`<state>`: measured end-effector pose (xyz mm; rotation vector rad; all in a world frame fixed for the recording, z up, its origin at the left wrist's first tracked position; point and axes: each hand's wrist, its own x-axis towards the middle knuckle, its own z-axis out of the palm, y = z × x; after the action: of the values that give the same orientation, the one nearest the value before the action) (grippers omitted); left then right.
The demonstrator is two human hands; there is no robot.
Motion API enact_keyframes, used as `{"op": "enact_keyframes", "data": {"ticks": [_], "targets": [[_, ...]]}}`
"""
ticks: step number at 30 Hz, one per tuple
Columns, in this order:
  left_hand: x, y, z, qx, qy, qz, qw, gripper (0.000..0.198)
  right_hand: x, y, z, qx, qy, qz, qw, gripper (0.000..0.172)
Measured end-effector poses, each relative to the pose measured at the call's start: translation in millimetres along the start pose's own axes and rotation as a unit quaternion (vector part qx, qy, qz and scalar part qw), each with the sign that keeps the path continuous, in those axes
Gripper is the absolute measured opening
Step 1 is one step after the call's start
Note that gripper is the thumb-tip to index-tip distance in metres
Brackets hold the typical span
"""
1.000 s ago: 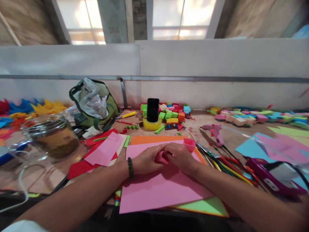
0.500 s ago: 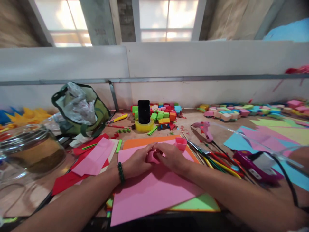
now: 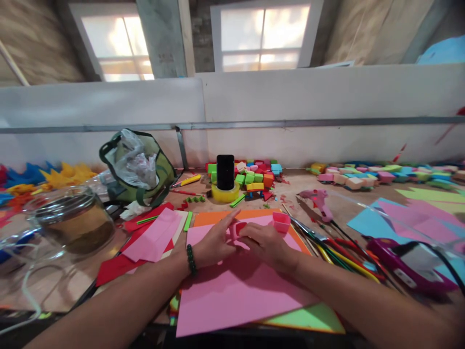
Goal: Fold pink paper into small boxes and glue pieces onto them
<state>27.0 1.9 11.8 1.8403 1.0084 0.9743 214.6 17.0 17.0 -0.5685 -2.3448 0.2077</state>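
Between my two hands is a small pink folded paper piece (image 3: 238, 230), shaped like a little open box. My left hand (image 3: 217, 245) grips it from the left, thumb below and fingers raised behind; a dark green bead bracelet circles that wrist. Closed on its right side, my right hand (image 3: 269, 245) has its fingertips at the paper's edge and partly covers it. Both hands are just over a large pink paper sheet (image 3: 225, 295). A second small pink paper box (image 3: 281, 222) stands beyond my right hand, on the stack's far right corner.
A phone (image 3: 225, 172) leans upright in a yellow tape roll (image 3: 225, 194). Right of the papers lie a pink glue gun (image 3: 319, 201), scissors (image 3: 308, 230) and a purple device (image 3: 407, 266). To the left are a glass jar (image 3: 74, 225), a green bag (image 3: 163, 165) and red paper (image 3: 116, 266).
My left fingers have lifted and opened, exposing the small pink paper piece more. The whole view has shifted, so things appear slightly further right.
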Motion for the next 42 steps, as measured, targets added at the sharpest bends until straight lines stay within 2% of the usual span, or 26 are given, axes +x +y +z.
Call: {"op": "enact_keyframes", "data": {"ticks": [4,7,9,11,15,17,19,22,26,28,29,31,33,35,39,42], "targets": [[0,3,-10.3,-0.064,-0.036,-0.016,0.997,0.089,-3,-1,-8,-0.101,-0.022,-0.065,0.993,0.023],[2,4,-18.9,-0.19,-0.039,-0.072,0.978,0.067,-3,-5,-12,-0.152,-0.081,-0.082,0.982,0.023],[2,4,-20.6,-0.225,-0.038,-0.106,0.968,0.049,-2,-7,-10,-0.149,-0.109,-0.067,0.981,0.02],[3,4,-18.8,-0.188,-0.048,-0.11,0.975,0.044,-2,-8,-7,-0.133,-0.122,-0.045,0.983,0.018],[2,4,-12.9,-0.04,-0.052,-0.054,0.996,0.046,-5,-6,-3,-0.096,-0.152,-0.025,0.983,0.02],[1,4,-12.4,-0.021,-0.012,-0.046,0.999,0.044,-6,-4,-4,-0.085,-0.164,-0.011,0.983,0.018],[2,3,-14.1,-0.042,0.037,-0.066,0.996,0.043,-3,-1,-6,-0.086,-0.179,0.018,0.98,0.017],[5,0,-19.3,-0.036,0.086,-0.096,0.991,0.042,6,-1,-17,-0.115,-0.211,0.064,0.968,0.016],[7,0,-25.8,0.095,0.101,-0.039,0.99,0.035,13,-8,-46,-0.162,-0.249,0.1,0.95,0.019],[4,5,-25.9,0.148,0.073,0.015,0.986,0.033,7,-11,-62,-0.184,-0.235,0.132,0.945,0.018],[1,8,-25.0,0.167,0.041,0.041,0.984,0.036,2,-13,-69,-0.197,-0.225,0.151,0.942,0.017],[-7,16,-21.2,0.207,-0.053,0.086,0.973,0.052,-11,-14,-80,-0.234,-0.203,0.18,0.934,0.014],[-15,21,-15.7,0.263,-0.151,0.114,0.946,0.074,-26,-15,-84,-0.259,-0.199,0.194,0.925,0.015],[-19,21,-10.0,0.313,-0.207,0.125,0.919,0.089,-39,-15,-85,-0.262,-0.202,0.202,0.922,0.018],[-16,15,-3.4,0.343,-0.234,0.108,0.903,0.093,-53,-9,-80,-0.235,-0.185,0.189,0.935,0.024],[-12,15,-2.6,0.357,-0.223,0.108,0.9,0.087,-60,-4,-79,-0.246,-0.125,0.164,0.947,0.02]]}}
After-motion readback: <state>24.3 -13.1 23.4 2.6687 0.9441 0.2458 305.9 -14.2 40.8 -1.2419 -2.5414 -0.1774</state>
